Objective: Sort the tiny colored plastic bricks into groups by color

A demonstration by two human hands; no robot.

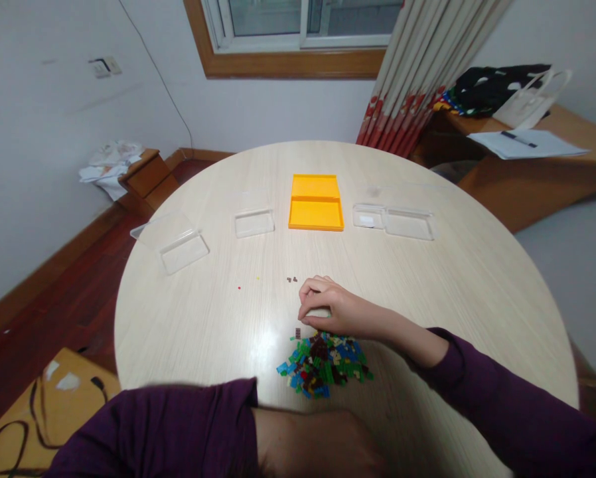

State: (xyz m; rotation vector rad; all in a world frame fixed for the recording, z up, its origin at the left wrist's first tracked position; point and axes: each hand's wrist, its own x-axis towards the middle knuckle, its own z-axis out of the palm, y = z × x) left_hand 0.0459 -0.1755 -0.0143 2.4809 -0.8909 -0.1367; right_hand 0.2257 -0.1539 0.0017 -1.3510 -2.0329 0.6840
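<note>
My right hand (330,307) hovers just beyond a heap of small toy building bricks (322,364), its thumb and fingertips pinched together. Whatever they hold, if anything, is too small to make out. Green, blue, brown, cream and a few red pieces make up the heap. A ridged brown piece (298,333) lies at its far left edge. Past my fingertips sit a few tiny brown pieces (292,279), with a yellow piece (257,278) and a red piece (239,288) farther left. My left hand (350,441) rests low near the table edge, in shadow, its fingers hidden.
On the round table (218,345) stands an open yellow-orange case (316,228). Clear plastic boxes flank it: an open one (184,253) far left, another (255,232) nearer, and a pair (410,224) on the right. A side desk (571,179) holds papers and bags.
</note>
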